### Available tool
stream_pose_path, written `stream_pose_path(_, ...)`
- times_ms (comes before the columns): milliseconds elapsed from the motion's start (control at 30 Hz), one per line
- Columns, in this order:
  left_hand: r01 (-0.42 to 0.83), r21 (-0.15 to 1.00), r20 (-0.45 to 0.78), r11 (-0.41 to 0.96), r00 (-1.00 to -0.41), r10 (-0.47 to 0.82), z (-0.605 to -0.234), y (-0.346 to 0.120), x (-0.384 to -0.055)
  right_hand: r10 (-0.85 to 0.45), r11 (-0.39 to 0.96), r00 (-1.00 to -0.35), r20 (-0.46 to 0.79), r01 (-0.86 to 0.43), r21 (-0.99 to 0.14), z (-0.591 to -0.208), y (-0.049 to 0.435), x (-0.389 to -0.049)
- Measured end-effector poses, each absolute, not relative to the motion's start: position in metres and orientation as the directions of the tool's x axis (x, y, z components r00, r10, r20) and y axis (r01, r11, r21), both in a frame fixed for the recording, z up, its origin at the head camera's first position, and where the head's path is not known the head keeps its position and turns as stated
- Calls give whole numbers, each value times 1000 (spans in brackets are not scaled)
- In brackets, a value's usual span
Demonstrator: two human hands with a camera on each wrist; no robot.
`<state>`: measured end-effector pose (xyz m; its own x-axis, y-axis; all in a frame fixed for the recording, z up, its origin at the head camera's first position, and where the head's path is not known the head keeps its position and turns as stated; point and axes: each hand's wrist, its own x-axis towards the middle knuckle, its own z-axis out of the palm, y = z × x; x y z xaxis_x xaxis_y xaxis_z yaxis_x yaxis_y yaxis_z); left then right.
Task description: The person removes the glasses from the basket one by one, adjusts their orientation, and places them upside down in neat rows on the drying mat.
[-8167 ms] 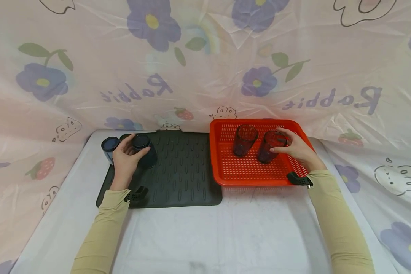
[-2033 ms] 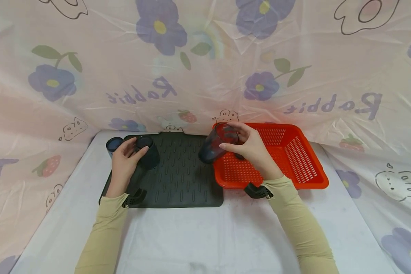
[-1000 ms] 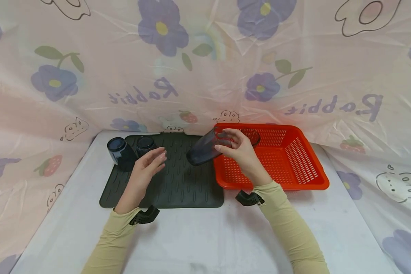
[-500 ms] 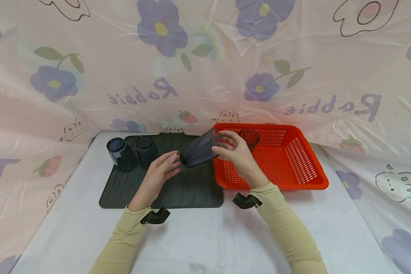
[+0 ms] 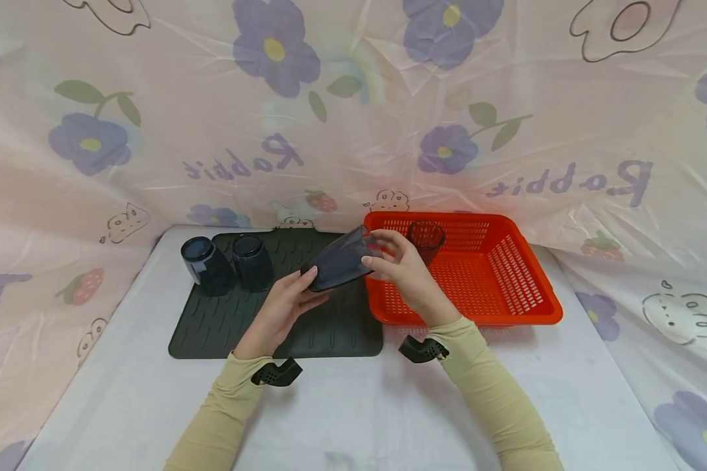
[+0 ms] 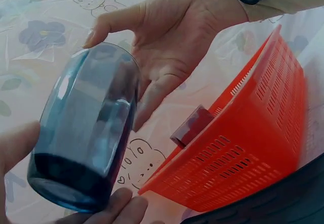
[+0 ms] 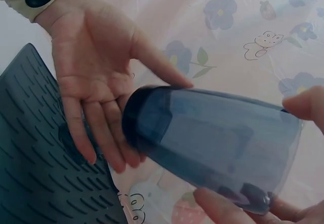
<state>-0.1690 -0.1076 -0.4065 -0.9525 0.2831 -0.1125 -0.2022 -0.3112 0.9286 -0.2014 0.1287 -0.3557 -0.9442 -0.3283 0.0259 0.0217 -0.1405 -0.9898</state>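
A blue-tinted drinking glass (image 5: 340, 263) is held tilted above the mat, its thick base toward the left hand. My right hand (image 5: 409, 275) grips it near the rim, thumb on one side and fingers on the other. At the base, my left hand (image 5: 283, 307) has its thumb on the glass and its fingers beneath. Both wrist views show the glass (image 6: 86, 128) between the two hands. Two more glasses stand upside down on the left of the dark ridged mat (image 5: 342, 333): one glass (image 5: 209, 268) at the edge, another glass (image 5: 253, 265) beside it.
A red perforated basket (image 5: 468, 314) stands right of the mat, with one glass (image 5: 427, 239) at its back left. Both mat and basket sit on a white-covered table (image 5: 353, 412). A patterned sheet (image 5: 353, 150) hangs behind.
The right hand has lifted a glass from the basket and brought it left over the mat, tilting it. The left hand has left the standing glasses and moved right to the held glass's base.
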Motion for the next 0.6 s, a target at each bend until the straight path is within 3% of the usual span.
stream_pose_path(233,-157,923,-107,-351,-982,157,-403,-109,-170,-373,-75,-926,-63,97,-992,-362,133,-197)
stream_pose_path(433,-74,888,-57,-454,-997,52,-399,-108,-174,-400,67,-911,-96,75,-995,-369,135,-195)
stream_pose_path(600,-7,853,-24,-521,-999,-26,-391,-107,-175,-429,107,-898,-99,58,-993,-372,129,-191)
